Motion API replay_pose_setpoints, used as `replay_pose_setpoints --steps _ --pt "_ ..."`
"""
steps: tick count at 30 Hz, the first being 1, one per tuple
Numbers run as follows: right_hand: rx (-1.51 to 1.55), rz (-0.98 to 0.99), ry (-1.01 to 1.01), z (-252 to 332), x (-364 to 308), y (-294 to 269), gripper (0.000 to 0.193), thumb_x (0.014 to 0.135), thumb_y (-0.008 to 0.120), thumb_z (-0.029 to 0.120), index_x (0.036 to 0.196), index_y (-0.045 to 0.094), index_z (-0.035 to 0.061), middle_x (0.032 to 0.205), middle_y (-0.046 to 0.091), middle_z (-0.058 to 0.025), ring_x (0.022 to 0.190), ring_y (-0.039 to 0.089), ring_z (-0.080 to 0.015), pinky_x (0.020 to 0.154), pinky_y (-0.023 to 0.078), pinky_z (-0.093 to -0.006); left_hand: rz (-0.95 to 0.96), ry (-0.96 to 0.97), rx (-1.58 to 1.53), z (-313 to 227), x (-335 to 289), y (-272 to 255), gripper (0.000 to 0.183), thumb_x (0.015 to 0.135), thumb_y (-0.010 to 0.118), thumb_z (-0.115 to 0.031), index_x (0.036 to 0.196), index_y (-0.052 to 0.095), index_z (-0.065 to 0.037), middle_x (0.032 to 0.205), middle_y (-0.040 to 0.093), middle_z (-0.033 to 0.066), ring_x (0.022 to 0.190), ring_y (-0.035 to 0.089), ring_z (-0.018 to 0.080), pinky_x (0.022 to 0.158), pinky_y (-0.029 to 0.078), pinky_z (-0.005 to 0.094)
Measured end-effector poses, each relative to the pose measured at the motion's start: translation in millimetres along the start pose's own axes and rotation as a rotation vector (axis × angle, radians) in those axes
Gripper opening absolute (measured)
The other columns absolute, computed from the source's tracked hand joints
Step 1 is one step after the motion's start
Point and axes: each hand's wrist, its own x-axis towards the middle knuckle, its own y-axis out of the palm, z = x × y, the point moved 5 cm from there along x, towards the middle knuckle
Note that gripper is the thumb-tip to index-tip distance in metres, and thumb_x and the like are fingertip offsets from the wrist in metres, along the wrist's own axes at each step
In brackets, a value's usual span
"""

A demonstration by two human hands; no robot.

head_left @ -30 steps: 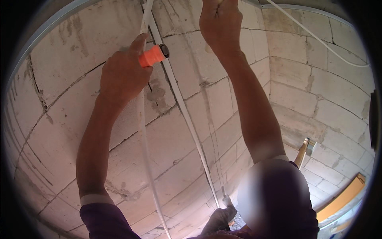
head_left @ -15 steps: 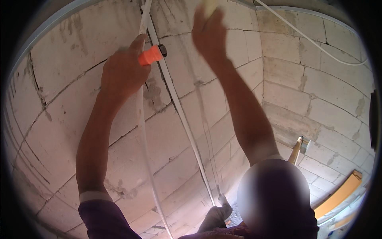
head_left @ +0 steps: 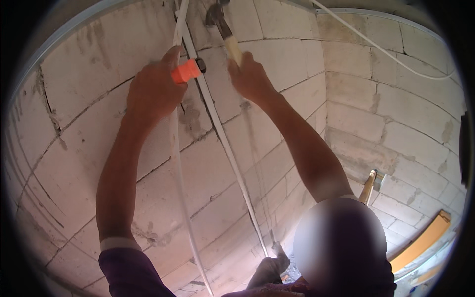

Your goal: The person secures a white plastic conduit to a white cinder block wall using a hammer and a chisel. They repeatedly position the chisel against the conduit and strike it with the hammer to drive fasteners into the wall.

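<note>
Clamped fingers of left hand (head_left: pixel 153 89) round orange-sleeved hand tool (head_left: pixel 185 72) before rough block wall (head_left: pixel 89 163), leaving dark round end exposed, probably for steadiness; clamped fingers of right hand (head_left: pixel 251 79) round pale handle of dark-headed hammer (head_left: pixel 229 40), raised above tool, probably for leverage; held both near 1 slim, smooth white pipe (head_left: pixel 224 133)

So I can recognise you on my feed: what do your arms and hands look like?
The left hand and right hand are gloveless, forearms bare, no watch showing. The left sleeve is short and dark purple; blur hides the right.
</note>
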Motion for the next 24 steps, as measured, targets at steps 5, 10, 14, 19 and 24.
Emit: replay_pose_setpoints --steps 5,10,14,19,24 --pt "0.024 0.003 -0.045 27.9 10.5 -73.0 0.053 0.101 0.053 0.046 0.106 0.055 -0.0067 0.086 0.065 -0.0309 0.075 0.067 -0.0459 0.073 0.055 -0.051 0.034 -0.021 0.024 4.9 3.0 -5.9 0.073 0.079 0.068 -0.01 0.149 0.048 -0.015 0.099 0.072 0.0186 0.089 0.071 0.0352 0.084 0.057 0.0452" --pt "0.345 -0.503 -0.232 69.3 29.0 -93.6 0.044 0.101 0.057 0.037 0.106 0.048 -0.0065 0.071 0.062 -0.0318 0.068 0.065 -0.0492 0.061 0.054 -0.0522 0.035 -0.018 0.001 -4.6 2.3 -5.1 0.073 0.079 0.068 -0.011 0.149 0.047 -0.014 0.1 0.072 0.0196 0.09 0.071 0.0357 0.084 0.057 0.0456" --pt "0.058 -0.116 -0.054 2.6 4.6 1.1 0.046 0.101 0.054 0.038 0.11 0.047 -0.0068 0.083 0.066 -0.0345 0.079 0.067 -0.0508 0.07 0.054 -0.0553 0.068 -0.015 0.026 -10.3 5.1 -4.2 0.069 0.082 0.067 -0.012 0.148 0.047 -0.01 0.098 0.071 0.0172 0.096 0.07 0.0349 0.087 0.057 0.0453" --pt "0.102 -0.04 -0.076 34.4 17.5 -55.9 0.046 0.101 0.055 0.039 0.109 0.051 -0.0069 0.081 0.065 -0.0337 0.08 0.067 -0.051 0.069 0.054 -0.0535 0.103 -0.037 0.051 -2.6 2.0 -6.3 0.069 0.082 0.067 -0.013 0.148 0.047 -0.01 0.099 0.071 0.0179 0.096 0.069 0.0356 0.087 0.056 0.045" --pt "0.186 -0.451 -0.317 87.5 44.1 -100.3 0.039 0.1 0.054 0.031 0.109 0.052 -0.0067 0.103 0.063 -0.0391 0.086 0.069 -0.0488 0.07 0.056 -0.0521 0.053 -0.03 -0.019 -4.3 0.7 -6.8 0.069 0.081 0.067 -0.011 0.147 0.048 -0.011 0.099 0.07 0.0189 0.094 0.069 0.0364 0.086 0.056 0.0463"
